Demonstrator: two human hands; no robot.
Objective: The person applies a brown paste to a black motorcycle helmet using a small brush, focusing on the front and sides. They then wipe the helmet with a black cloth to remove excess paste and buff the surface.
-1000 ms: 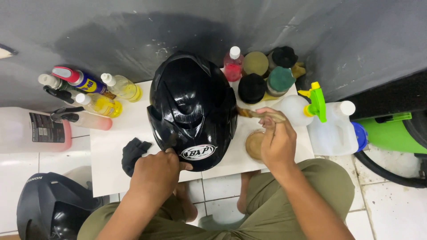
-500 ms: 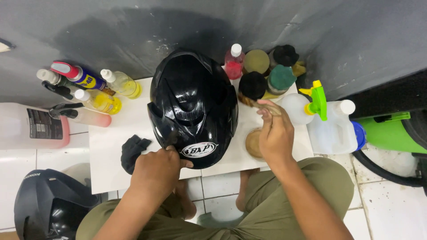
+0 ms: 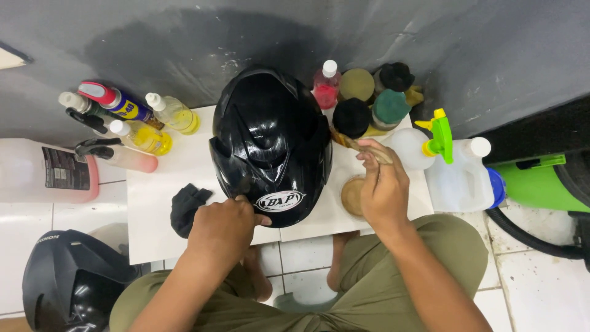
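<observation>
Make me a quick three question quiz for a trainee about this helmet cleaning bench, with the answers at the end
1. True or false: the left hand rests on the black helmet.
2. What does the right hand hold? A) brush B) spray bottle C) cloth
3. What lies on the white board just left of the left hand?

Key: 1 true. 2 A, a slim brush. 3 a black cloth.

A glossy black helmet (image 3: 270, 144) sits dome-up at the frame's centre on a white board. Just right of it, a thin brush (image 3: 359, 145) slants above a round tan tin (image 3: 353, 195).
</observation>
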